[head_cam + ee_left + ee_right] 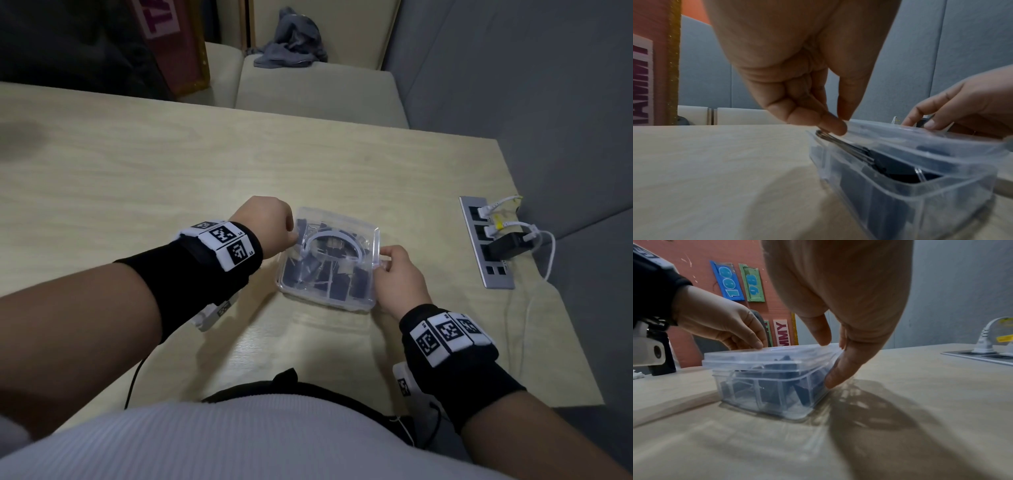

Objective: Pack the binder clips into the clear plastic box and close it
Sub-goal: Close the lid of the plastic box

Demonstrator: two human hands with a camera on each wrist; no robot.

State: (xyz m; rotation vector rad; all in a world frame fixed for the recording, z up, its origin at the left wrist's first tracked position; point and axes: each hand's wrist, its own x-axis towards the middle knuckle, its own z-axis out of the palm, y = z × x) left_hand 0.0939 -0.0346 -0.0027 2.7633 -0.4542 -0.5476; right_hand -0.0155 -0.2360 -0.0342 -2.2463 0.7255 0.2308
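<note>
The clear plastic box sits on the pale wood-grain tabletop, packed with black binder clips, its lid lowered but not yet seated. The likeliest trouble is at the left edge: in the left wrist view a clip's wire handle pokes up to the rim right under the left hand, whose fingertips pinch at the lid's edge there. If the wire stays across the rim, the lid would probably ride on it and refuse to snap, or spring open again. The right hand grips the opposite end, fingers on top and thumb down the side wall, so a hard press on that end alone could tip or skid the light box. The box is thin, glossy, see-through plastic with rounded corners and inner dividers; the clips are matte black wedges with springy steel loops.
</note>
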